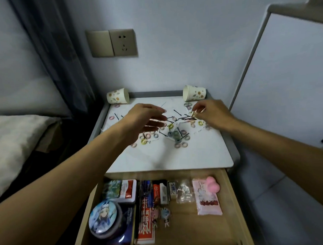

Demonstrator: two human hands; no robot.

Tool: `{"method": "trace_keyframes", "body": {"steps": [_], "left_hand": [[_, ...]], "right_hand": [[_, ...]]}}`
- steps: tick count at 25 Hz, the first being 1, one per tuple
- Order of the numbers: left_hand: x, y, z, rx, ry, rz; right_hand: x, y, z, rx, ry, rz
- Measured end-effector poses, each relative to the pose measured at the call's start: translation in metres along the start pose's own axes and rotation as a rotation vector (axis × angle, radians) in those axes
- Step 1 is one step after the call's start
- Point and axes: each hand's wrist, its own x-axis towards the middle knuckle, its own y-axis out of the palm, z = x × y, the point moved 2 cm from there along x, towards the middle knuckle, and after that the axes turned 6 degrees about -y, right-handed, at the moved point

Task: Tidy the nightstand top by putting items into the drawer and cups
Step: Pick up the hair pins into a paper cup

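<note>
Nightstand top (185, 156), open drawer (188, 235) at 6 o'clock, tipped cups (118, 96) at 11 and 1. Left hand (146, 119) spread, holding nothing; right hand (213, 112) pinching what looks like a bobby pin (187, 118) at 1. Soft, light hair ties (177, 134) mid-top; thin, slippery pins, probably best nipped at one end.

Paper, wood, metal, plastic
Worktop (176, 154) white, smooth, faintly glossy; left cup (117, 96) and right cup (194, 92) matt printed paper; drawer (188, 231) pale matt wood; hairpins (186, 118) thin dark metal; bag (184, 193) clear glossy plastic.
</note>
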Motion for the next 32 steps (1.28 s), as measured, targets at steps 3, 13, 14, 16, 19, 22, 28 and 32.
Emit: {"method": "trace_keyframes", "body": {"steps": [3, 13, 14, 16, 19, 22, 28, 32], "left_hand": [[0.045, 0.006, -0.016, 0.090, 0.043, -0.015], [0.207, 0.056, -0.033, 0.369, 0.195, -0.148], [0.221, 0.062, -0.034, 0.418, 0.194, -0.152], [0.244, 0.074, -0.036, 0.499, 0.177, -0.156], [0.268, 0.087, -0.033, 0.509, 0.153, -0.185], [0.275, 0.089, -0.026, 0.435, 0.145, -0.232], [0.257, 0.056, -0.036, 0.537, 0.211, -0.418], [0.210, 0.033, -0.048, 0.767, 0.391, -0.594]], "right_hand": [[0.048, -0.003, -0.023, -0.059, -0.034, -0.024], [0.169, 0.023, -0.101, -0.214, -0.022, 0.170], [0.172, 0.026, -0.103, -0.230, -0.039, 0.182], [0.177, 0.032, -0.110, -0.262, -0.092, 0.162], [0.180, 0.039, -0.121, -0.295, -0.148, 0.110], [0.180, 0.041, -0.126, -0.338, -0.172, 0.071], [0.181, 0.038, -0.130, -0.343, -0.140, 0.095], [0.170, 0.027, -0.116, -0.325, -0.091, 0.126]]}}
